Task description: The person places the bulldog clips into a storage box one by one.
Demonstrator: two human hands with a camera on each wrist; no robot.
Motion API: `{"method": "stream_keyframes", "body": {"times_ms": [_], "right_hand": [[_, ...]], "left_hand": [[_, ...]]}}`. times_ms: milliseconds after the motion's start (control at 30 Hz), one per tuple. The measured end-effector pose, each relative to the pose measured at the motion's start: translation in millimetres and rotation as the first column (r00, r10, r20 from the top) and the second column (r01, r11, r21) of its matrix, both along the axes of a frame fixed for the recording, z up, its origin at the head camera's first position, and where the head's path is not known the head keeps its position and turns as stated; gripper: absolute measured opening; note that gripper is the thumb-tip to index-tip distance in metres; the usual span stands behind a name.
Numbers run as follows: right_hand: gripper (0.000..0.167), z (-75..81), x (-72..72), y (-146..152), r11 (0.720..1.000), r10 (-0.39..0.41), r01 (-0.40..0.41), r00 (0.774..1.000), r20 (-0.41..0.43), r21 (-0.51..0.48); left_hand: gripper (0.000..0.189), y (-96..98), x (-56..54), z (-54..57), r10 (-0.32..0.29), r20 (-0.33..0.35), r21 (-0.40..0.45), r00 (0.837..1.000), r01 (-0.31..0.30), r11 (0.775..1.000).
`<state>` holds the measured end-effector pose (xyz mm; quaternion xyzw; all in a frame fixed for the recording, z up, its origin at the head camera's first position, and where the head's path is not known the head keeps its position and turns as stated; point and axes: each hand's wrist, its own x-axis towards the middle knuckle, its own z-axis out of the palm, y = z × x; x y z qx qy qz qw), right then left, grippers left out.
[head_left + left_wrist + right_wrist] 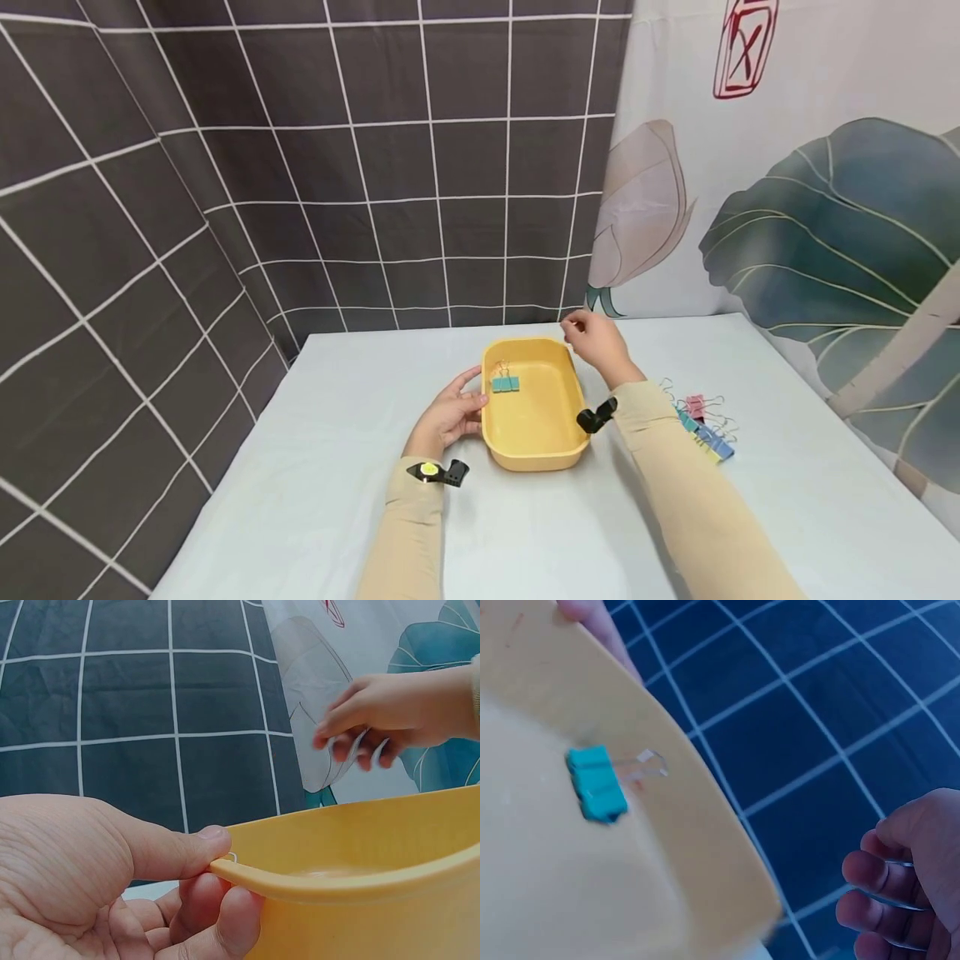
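Rightward in the frame, mixed clips (711,439) lie likely within easy reach; your left hand (448,413) pinches the yellow tub (536,462) mid-frame, seemingly steadying it, teal clips (506,384) inside; beyond, your right hand (597,340) hovers loosely curled, apparently empty

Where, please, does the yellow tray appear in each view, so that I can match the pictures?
Head: yellow tray, just right of centre, below mid-height.
Left wrist: tray at lower right, running off frame.
Right wrist: tray at left, running off frame.
Shared landmark: right hand.
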<state>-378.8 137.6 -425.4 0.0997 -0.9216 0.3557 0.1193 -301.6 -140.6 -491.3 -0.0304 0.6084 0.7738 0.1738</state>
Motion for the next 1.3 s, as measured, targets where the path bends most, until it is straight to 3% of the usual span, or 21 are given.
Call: {"method": "stream_keyframes", "body": {"times_ms": [300,633,1067,1300], "right_hand": [[0.034,2.3,22.4,56.5,0.994,-0.102,0.102,0.995,-0.005,-0.034],[0.041,-8.9,47.0,97.0,0.978,-0.200,0.201,0.979,0.022,-0.050],[0.050,-24.5,69.5,146.8,0.958,-0.286,0.288,0.946,0.151,0.009],[0.047,-33.8,77.9,172.6,0.928,-0.372,0.373,0.921,0.115,0.020]], "left_hand": [[0.068,0.5,1.1,-1.5,-0.004,-0.009,0.004,1.000,0.004,1.000],[0.067,-1.8,2.3,-1.2,0.007,0.001,0.014,1.000,-0.007,1.000],[0.069,-0.9,-0.9,2.2,-0.024,-0.016,0.021,1.000,0.024,0.999],[0.069,-1.4,1.4,1.6,-0.015,-0.009,0.017,1.000,0.015,1.000]]}}
